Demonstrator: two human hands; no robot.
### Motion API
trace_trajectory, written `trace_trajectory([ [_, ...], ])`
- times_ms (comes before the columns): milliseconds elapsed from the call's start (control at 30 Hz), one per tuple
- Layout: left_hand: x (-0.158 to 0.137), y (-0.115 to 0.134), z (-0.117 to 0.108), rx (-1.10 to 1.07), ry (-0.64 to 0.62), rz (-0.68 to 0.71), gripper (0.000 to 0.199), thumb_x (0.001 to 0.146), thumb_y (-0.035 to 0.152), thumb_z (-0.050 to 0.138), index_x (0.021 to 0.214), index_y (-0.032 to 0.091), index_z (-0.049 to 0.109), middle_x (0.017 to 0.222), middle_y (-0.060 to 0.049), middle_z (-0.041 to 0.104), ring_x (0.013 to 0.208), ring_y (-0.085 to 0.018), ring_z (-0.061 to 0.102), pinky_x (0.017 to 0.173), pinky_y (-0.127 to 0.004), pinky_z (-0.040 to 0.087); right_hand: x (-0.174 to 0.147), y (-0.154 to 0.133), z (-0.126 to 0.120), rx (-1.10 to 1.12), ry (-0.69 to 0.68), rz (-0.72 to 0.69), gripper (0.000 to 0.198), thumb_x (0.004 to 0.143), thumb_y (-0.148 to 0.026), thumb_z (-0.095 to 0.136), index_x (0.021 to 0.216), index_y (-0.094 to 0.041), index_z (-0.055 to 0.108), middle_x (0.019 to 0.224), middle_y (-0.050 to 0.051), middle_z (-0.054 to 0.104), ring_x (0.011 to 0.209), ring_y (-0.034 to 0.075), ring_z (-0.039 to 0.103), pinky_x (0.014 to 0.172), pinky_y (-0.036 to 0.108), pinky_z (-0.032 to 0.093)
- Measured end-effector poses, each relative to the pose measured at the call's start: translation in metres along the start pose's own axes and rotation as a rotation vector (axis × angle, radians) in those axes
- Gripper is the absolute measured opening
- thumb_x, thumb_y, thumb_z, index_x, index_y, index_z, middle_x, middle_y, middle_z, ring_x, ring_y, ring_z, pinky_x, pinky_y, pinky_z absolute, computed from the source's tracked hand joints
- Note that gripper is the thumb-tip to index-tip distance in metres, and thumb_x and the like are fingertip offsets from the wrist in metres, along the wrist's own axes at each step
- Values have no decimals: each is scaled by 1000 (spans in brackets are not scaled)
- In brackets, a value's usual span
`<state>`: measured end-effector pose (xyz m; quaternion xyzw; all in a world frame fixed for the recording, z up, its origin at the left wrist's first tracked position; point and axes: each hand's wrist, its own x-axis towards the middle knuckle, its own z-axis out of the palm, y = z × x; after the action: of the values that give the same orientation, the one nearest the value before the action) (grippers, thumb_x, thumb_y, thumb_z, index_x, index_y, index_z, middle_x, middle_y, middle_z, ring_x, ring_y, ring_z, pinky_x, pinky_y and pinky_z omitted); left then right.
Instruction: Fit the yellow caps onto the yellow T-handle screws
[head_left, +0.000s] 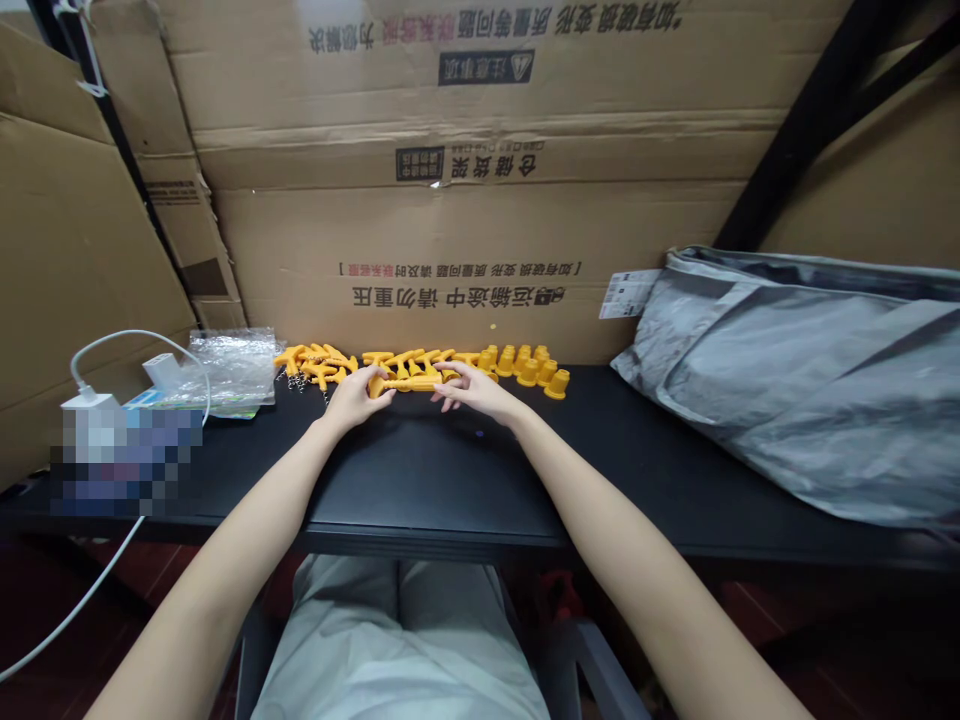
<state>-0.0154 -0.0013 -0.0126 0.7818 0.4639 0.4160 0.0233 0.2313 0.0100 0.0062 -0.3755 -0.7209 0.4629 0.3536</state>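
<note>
Between both hands a yellow T-handled corkscrew (412,384) lies sideways above the table, its crosspiece at the left and a thicker yellow sleeve toward the right. My left hand (358,398) is closed around the crosspiece end. At the other end, the fingers of my right hand (484,391) are closed on the sleeve's tip; some fingertips are hidden. Just behind my left hand is a pile of yellow T-handled corkscrews (319,372) with bare metal spirals. More yellow T-shaped pieces (405,360) lie in a row behind the held one. Yellow cone-shaped caps (556,384) stand right of them.
Clear plastic bags (232,370) and a white charger with a cable (90,400) occupy the left of the black table (442,480). A large grey bag (810,380) fills the right side. Printed cardboard (480,230) walls off the back.
</note>
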Motion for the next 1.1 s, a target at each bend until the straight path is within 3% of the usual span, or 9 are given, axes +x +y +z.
trace_trajectory([
  [100, 0, 1, -1, 5, 4, -4, 21, 74, 34, 63, 87, 20, 58, 71, 3, 59, 62, -11, 51, 61, -23, 40, -1, 0, -2, 33, -40, -14, 59, 73, -35, 74, 122, -18, 46, 82, 4, 71, 63, 12, 65, 59, 23, 49],
  [367, 0, 4, -2, 9, 7, -2, 19, 73, 32, 63, 87, 19, 58, 73, 2, 60, 64, -12, 53, 63, -23, 41, 2, 4, 1, 25, 10, -25, 45, 72, -43, 73, 100, -17, 50, 72, 4, 71, 56, 12, 63, 56, 23, 48],
  [1100, 0, -1, 0, 23, 6, 0, 21, 74, 36, 63, 87, 20, 58, 72, 2, 60, 63, -12, 52, 60, -23, 39, 3, 6, 4, 11, 36, 4, 37, 75, -42, 71, 94, -16, 52, 69, 3, 71, 53, 11, 64, 51, 22, 47],
])
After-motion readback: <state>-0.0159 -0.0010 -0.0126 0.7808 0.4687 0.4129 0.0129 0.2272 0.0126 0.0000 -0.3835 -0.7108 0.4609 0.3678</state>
